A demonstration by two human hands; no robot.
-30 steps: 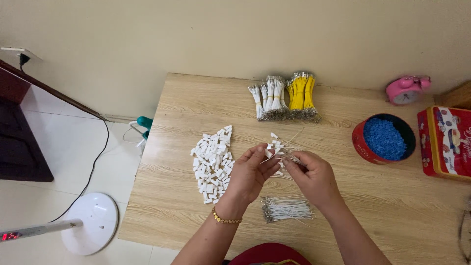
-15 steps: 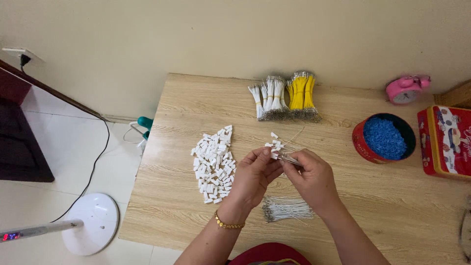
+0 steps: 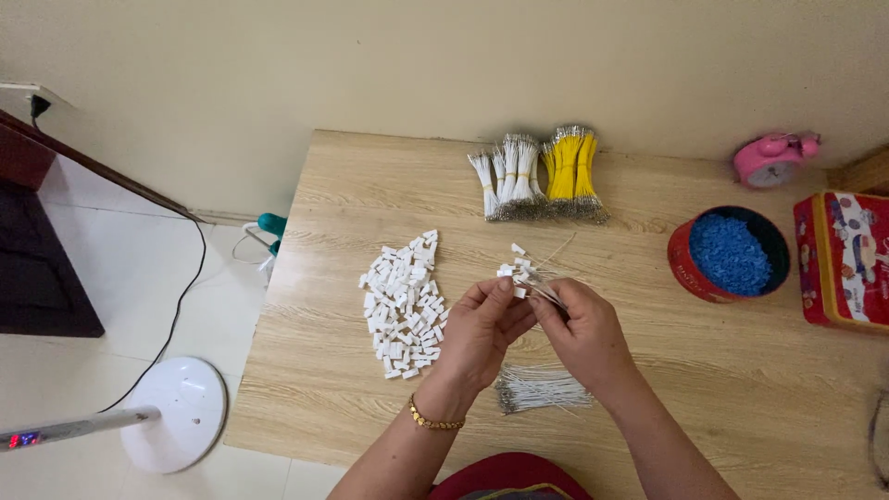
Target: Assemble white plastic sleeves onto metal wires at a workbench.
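My left hand and my right hand meet over the middle of the wooden table. Together they pinch a small bunch of thin white wires with white plastic connectors on their ends. The left fingertips press a connector at the bunch's tip; the right hand grips the wires just behind. A pile of loose white connectors lies left of my left hand. A loose bundle of white wires lies on the table below my hands.
Tied bundles of white wires and yellow wires lie at the table's far edge. A red tin of blue pellets, a red box and a pink alarm clock stand to the right. A fan base sits on the floor.
Both hands have stayed together over the table, shifting slightly toward me; the fingers have worked along the wire bunch. Nothing else on the table has moved.
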